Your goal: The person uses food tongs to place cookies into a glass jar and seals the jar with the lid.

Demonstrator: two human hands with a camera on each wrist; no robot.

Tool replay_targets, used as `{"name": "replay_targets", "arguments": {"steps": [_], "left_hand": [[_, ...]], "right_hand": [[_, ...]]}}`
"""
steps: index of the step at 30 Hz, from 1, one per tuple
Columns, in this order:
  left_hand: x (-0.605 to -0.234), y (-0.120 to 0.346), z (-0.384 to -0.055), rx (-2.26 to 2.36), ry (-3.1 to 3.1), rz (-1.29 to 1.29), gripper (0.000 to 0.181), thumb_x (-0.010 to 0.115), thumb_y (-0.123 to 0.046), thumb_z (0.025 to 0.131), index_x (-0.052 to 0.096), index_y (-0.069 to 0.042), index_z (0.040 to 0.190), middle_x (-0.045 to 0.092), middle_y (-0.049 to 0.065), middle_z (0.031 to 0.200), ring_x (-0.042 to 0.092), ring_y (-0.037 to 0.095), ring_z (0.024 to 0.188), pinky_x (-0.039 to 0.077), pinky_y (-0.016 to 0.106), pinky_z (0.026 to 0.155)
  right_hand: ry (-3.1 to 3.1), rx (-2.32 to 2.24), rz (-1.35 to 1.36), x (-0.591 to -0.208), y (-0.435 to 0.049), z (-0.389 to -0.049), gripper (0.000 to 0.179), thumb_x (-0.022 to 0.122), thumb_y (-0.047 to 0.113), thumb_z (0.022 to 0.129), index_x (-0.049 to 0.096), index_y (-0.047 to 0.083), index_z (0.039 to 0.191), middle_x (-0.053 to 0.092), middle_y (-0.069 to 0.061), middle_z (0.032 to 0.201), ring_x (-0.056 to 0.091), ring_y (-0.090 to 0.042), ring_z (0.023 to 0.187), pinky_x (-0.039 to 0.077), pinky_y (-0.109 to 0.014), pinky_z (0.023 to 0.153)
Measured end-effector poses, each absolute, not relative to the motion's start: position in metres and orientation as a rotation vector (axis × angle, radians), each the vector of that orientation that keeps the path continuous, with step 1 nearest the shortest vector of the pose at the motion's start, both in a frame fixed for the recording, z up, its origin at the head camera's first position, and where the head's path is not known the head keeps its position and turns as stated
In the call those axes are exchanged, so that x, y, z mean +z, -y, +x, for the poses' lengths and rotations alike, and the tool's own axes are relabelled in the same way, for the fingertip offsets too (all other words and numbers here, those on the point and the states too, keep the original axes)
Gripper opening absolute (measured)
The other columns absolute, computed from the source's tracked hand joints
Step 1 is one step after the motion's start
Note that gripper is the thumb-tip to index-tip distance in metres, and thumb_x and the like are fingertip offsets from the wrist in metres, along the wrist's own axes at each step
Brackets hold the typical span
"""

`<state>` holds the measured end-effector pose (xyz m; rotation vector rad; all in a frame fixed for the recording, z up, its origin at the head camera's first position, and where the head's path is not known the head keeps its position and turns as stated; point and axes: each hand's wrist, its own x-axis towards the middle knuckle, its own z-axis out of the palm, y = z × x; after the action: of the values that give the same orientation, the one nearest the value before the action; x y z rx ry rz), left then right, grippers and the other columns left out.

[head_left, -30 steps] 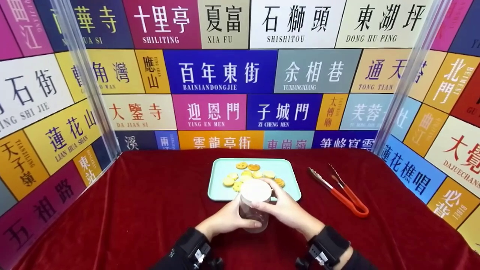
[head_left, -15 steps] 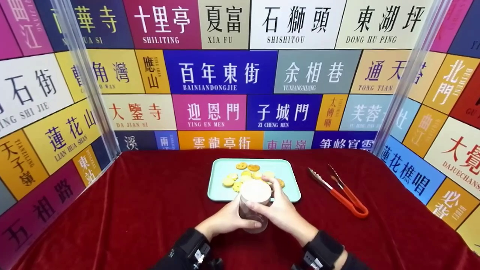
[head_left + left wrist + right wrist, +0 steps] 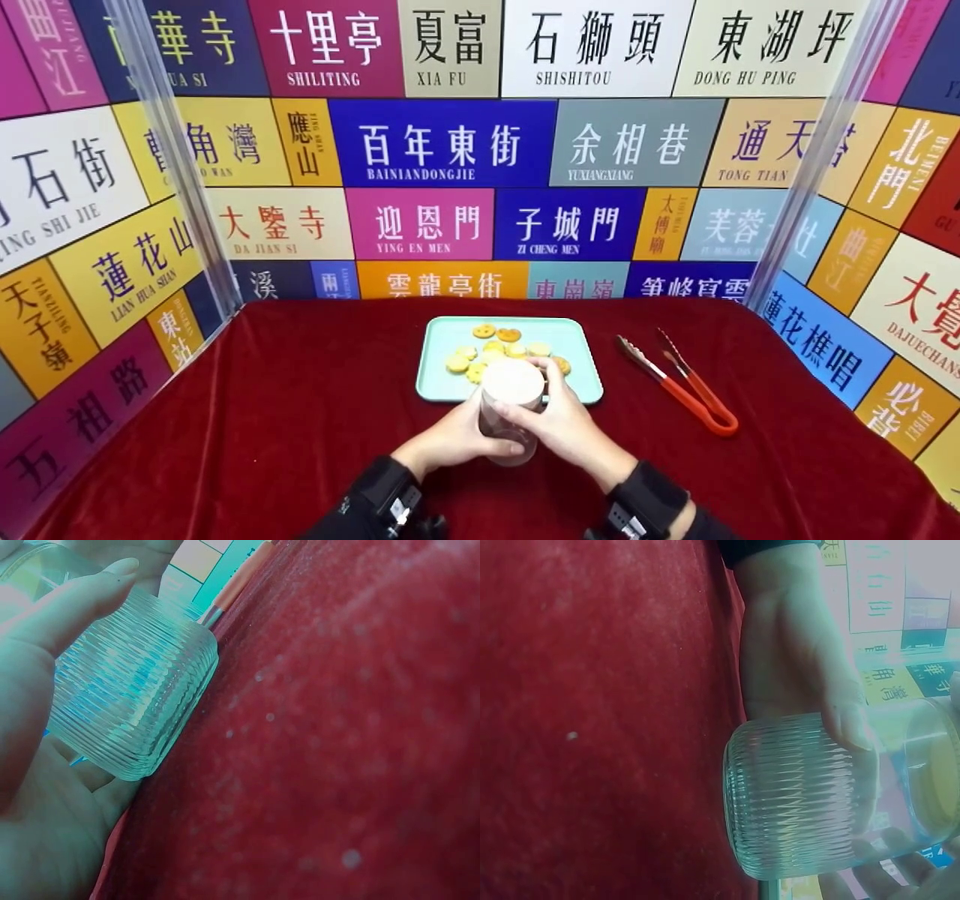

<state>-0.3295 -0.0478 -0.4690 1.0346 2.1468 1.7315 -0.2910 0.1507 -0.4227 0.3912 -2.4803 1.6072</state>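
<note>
A clear ribbed jar (image 3: pixel 795 795) with a pale round lid (image 3: pixel 513 381) stands upright in front of the tray, held by both hands. My left hand (image 3: pixel 448 439) grips the jar's body from the left, its thumb across the near side. From the right, my right hand (image 3: pixel 576 426) holds the lid's edge, thumb in front and fingers behind. In the left wrist view, the left thumb (image 3: pixel 82 604) lies over the ribbed glass and the jar's base is close to the red cloth.
Behind the jar lies a mint-green tray (image 3: pixel 562 334) bearing several round yellow and brown biscuits (image 3: pixel 457 363). Tongs (image 3: pixel 701 405) with red handles rest to its right on the red cloth (image 3: pixel 300 405). Printed wall panels (image 3: pixel 442 142) enclose the back and sides.
Over the first half second my right hand turned a little around the lid, its thumb shifting left and its wrist swinging inward. Since then both hands and the jar look still.
</note>
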Motion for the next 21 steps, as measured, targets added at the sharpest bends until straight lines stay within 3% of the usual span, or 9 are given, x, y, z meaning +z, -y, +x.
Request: {"name": "replay_targets", "arguments": {"steps": [11, 21], "left_hand": [[-0.467, 0.047, -0.329, 1.757, -2.099, 1.032, 0.091, 0.089, -0.013, 0.087, 0.034, -0.013, 0.160, 0.054, 0.000, 0.151, 0.057, 0.014, 0.135, 0.041, 0.028, 0.116], [-0.468, 0.048, -0.329, 1.752, -2.130, 1.013, 0.096, 0.090, -0.013, 0.087, 0.030, -0.011, 0.162, 0.053, 0.001, 0.151, 0.055, 0.013, 0.136, 0.040, 0.028, 0.117]], "right_hand": [[2.480, 1.607, 0.455, -0.420, -0.154, -0.291, 0.076, 0.088, 0.039, 0.088, 0.048, 0.013, 0.147, 0.060, -0.011, 0.143, 0.057, -0.026, 0.132, 0.042, -0.051, 0.111], [2.527, 1.718, 0.564, -0.418, -0.165, -0.299, 0.076, 0.088, 0.034, 0.089, 0.050, 0.016, 0.153, 0.062, -0.007, 0.140, 0.057, -0.023, 0.124, 0.043, -0.045, 0.107]]}}
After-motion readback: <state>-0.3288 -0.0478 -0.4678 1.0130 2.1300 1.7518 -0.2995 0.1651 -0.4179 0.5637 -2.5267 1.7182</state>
